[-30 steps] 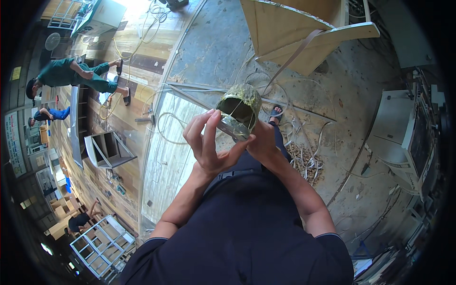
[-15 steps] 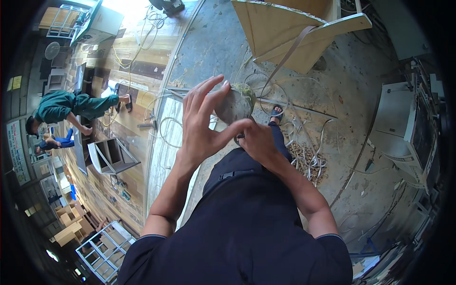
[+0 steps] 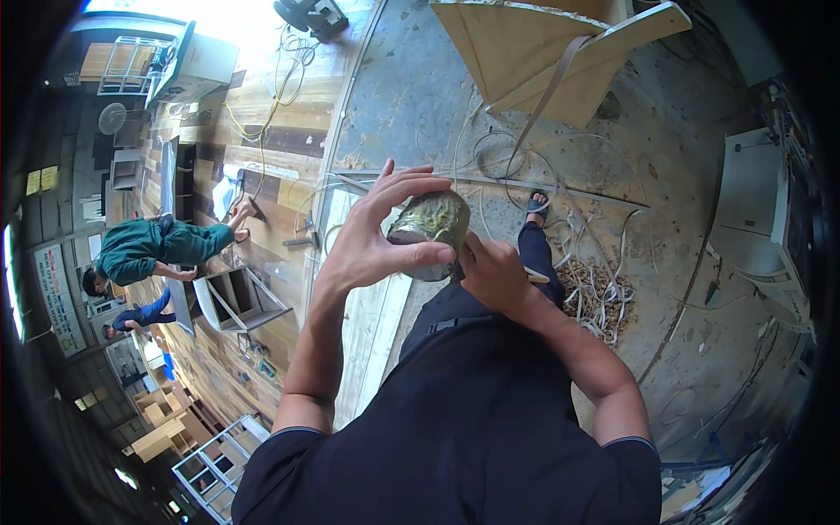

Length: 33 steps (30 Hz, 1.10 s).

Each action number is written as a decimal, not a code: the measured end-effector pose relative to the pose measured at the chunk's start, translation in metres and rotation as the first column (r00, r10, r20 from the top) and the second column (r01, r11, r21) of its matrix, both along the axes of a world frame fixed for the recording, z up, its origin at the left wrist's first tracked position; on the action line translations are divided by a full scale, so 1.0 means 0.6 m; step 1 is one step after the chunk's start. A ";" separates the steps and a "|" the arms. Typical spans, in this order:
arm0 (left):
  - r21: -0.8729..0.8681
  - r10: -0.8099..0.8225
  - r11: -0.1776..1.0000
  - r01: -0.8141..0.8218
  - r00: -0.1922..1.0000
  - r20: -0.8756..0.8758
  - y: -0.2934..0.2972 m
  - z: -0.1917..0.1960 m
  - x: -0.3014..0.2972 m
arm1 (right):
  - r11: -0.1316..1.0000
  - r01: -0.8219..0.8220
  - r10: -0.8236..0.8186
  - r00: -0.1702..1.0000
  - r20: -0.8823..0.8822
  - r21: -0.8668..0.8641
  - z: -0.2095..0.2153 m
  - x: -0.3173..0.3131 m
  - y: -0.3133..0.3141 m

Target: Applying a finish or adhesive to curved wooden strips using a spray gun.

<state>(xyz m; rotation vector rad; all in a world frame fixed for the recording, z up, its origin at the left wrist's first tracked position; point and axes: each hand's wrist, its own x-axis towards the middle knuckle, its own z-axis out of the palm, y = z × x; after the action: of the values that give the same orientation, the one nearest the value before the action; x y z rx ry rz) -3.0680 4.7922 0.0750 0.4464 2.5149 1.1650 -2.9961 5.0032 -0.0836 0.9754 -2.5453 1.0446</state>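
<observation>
My left hand (image 3: 372, 241) is wrapped round a rounded, can-sized piece (image 3: 437, 219) with a smooth grey end and a rough, yellowish-green crusted side. Its fingers lie over the top and the thumb presses along the near side. Close against the right side of the piece, my right hand (image 3: 496, 277) is closed on a slim tool (image 3: 536, 276). Only the tool's pale handle end shows, behind the little-finger side; its working end is hidden.
Wood shavings and pale strips (image 3: 599, 297) lie by my foot. Ahead stands a plywood piece (image 3: 534, 61) with a strap hanging off it. A co-worker in green (image 3: 166, 249) bends over at the left near a small cabinet (image 3: 232, 302). Cables (image 3: 280, 92) cross the floor.
The crusted piece has been turned, so its green side now faces up. My right hand has shifted, and a pale handle end now shows behind it. The view has swung slightly left.
</observation>
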 end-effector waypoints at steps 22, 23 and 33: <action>0.027 0.151 0.984 -0.178 0.896 0.417 0.047 -0.060 -0.047 | 0.984 0.035 0.058 0.865 0.499 -0.175 -0.078 -0.037 0.045; 0.090 0.119 0.982 -0.165 0.917 0.380 0.050 -0.070 -0.055 | 0.986 0.106 -0.015 0.832 0.554 -0.132 -0.080 -0.041 0.055; 0.298 0.522 0.676 -0.674 0.723 0.453 0.072 -0.342 -0.093 | 0.638 0.765 -0.349 0.384 0.855 -0.083 0.073 -0.173 0.285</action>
<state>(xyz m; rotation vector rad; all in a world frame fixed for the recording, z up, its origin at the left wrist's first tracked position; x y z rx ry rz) -3.1239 4.8356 -0.1301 -0.5331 2.1142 1.8951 -3.1001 5.1744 -0.0396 -0.7257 -2.5442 1.9760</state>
